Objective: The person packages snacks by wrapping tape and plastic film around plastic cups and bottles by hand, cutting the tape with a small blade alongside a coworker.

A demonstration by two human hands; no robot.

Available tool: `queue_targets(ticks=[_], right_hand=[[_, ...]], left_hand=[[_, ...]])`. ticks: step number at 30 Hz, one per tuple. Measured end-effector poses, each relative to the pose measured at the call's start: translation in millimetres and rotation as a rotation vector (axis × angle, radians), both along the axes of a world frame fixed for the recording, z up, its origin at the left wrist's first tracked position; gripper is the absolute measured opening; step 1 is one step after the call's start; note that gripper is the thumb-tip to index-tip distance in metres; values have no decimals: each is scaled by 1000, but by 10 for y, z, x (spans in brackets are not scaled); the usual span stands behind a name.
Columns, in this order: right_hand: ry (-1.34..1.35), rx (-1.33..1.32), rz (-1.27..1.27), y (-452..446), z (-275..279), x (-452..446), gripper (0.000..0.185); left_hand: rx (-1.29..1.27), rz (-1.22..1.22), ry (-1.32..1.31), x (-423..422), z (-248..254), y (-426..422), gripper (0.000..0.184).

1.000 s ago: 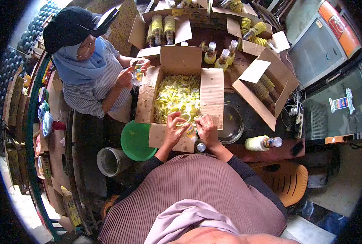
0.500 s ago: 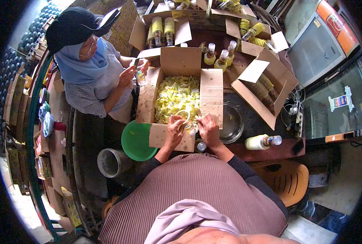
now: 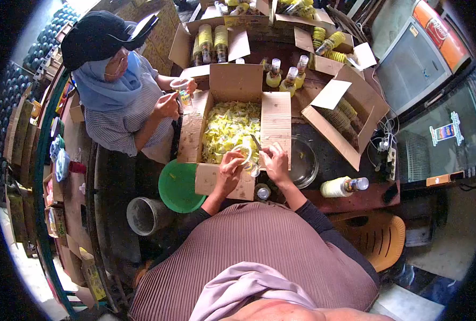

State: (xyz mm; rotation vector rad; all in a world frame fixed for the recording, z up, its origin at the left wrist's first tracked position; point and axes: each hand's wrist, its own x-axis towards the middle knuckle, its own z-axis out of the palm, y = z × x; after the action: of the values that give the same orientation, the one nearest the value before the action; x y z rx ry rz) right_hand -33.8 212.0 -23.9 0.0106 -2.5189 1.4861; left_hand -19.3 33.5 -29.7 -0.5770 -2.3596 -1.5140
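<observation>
My left hand has its fingers closed around a clear plastic cup, whose pale rim faces up. In my right hand, a thin dark knife-like blade is pinched, pointing up and left just beyond the cup. Both hands are over the near flap of an open cardboard box. Small crumpled yellow and white pieces fill that box. Just below my hands, between my wrists, stands a small clear-topped container.
A co-worker at the left holds another cup. Around the box are a green basin, a grey bucket, a glass-like bowl, several yellow-based bottles, a lying cup stack and a tilted carton.
My right hand has moved slightly up and right from the cup, and the dark blade now shows. The co-worker's cup has turned, with its rim now visible.
</observation>
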Motion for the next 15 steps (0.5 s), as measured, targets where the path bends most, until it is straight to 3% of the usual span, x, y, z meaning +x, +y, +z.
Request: queue_targets(ticks=[5,7,10,15], right_hand=[[133,68,103,-78,119,231,10],[150,181,136,-111,199,293,12],[313,288,182,-127,215,290,15],[305,343,165,-136,316,302,19]], left_hand=[[-53,11,33,-19,27,-37,15],[-108,57,-124,37,61,-40,11],[-89,107,-89,11,101,37,18],[-62,145,-34,3,171,70,21]])
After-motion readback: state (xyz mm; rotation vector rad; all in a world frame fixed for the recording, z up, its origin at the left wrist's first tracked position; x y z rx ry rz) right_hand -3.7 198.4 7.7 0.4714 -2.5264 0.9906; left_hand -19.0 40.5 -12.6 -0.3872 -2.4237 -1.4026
